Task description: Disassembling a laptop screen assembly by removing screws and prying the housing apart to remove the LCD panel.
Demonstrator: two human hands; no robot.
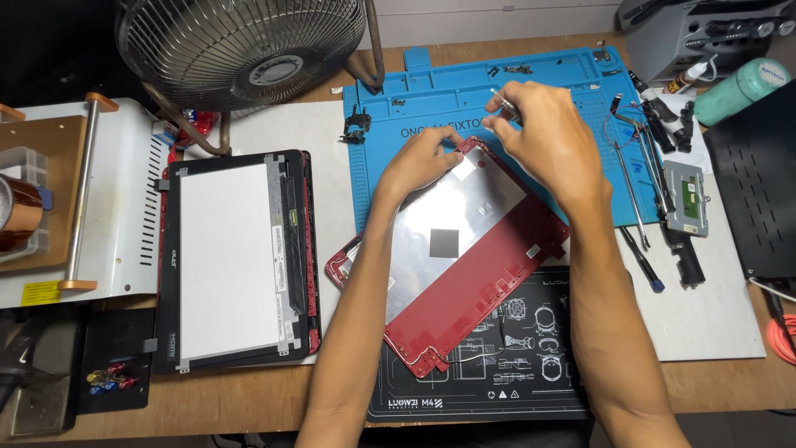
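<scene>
Fingers (431,153) of the left hand (419,162) press down on the top corner of the red laptop lid (473,249), closed against its edge, while the right hand (543,137) pinches a small silvery part (502,101) just above that corner. The lid lies inside-up, tilted across the blue work mat (497,83) and the black mat (514,365) on the surface. A steady left hand seems wise here, so the lid can't slide. The bare screen panel (230,261) rests well to the left.
</scene>
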